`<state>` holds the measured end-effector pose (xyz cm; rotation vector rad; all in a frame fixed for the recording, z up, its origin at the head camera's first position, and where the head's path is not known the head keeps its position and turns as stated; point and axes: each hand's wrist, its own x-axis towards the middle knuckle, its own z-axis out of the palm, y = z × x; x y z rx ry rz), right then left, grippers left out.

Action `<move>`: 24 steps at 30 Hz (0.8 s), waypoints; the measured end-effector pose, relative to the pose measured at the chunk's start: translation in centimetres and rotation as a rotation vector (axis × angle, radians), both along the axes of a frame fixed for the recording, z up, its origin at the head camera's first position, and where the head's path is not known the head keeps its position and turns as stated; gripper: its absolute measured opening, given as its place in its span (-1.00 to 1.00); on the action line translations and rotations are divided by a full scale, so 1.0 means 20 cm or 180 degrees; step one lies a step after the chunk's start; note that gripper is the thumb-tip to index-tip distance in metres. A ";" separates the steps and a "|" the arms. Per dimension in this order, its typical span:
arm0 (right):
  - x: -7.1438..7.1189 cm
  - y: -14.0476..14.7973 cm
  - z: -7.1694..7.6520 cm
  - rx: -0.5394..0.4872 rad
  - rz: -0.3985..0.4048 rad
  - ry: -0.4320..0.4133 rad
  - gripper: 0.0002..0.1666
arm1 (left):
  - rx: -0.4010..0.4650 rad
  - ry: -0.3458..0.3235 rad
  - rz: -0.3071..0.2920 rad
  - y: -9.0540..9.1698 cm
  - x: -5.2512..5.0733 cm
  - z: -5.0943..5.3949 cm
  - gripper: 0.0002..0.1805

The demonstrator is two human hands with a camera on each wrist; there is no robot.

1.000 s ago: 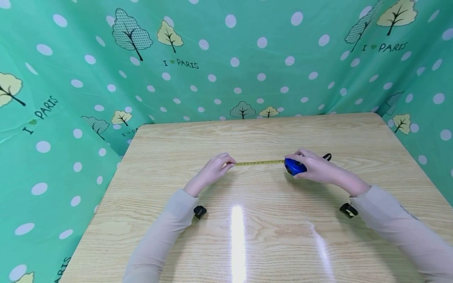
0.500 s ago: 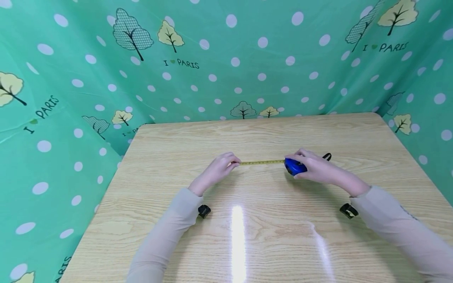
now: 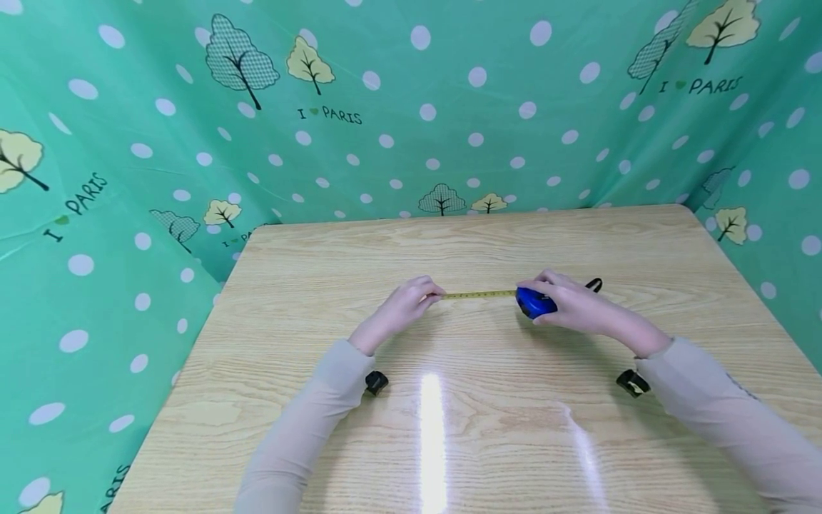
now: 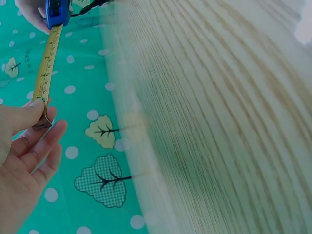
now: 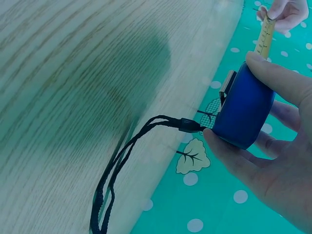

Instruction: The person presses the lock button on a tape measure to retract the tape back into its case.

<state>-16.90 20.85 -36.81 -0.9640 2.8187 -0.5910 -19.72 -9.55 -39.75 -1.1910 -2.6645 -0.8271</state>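
Observation:
A blue tape measure (image 3: 534,303) is gripped by my right hand (image 3: 568,303) above the table. In the right wrist view its blue case (image 5: 246,109) sits between thumb and fingers, and a black wrist strap (image 5: 146,129) hangs from one end. A short length of yellow tape blade (image 3: 480,294) stretches from the case to my left hand (image 3: 404,303). The left wrist view shows the thumb and fingers pinching the blade's metal end hook (image 4: 43,122), with printed numbers on the yellow blade (image 4: 48,68).
Both hands are over a light wood-grain table (image 3: 488,428). A green polka-dot cloth (image 3: 385,107) with trees hangs behind and beside it. Small black devices (image 3: 377,383) show at both wrists. Light glares off the tabletop.
My left hand has moved right toward the case, and the exposed blade has become shorter. The right hand and the tape measure case have stayed in place.

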 end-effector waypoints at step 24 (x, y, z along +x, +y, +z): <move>0.00 -0.01 -0.01 -0.0014 0.0041 0.0052 -0.27 | -0.0019 -0.0049 -0.0083 0.11 0.01 0.00 -0.83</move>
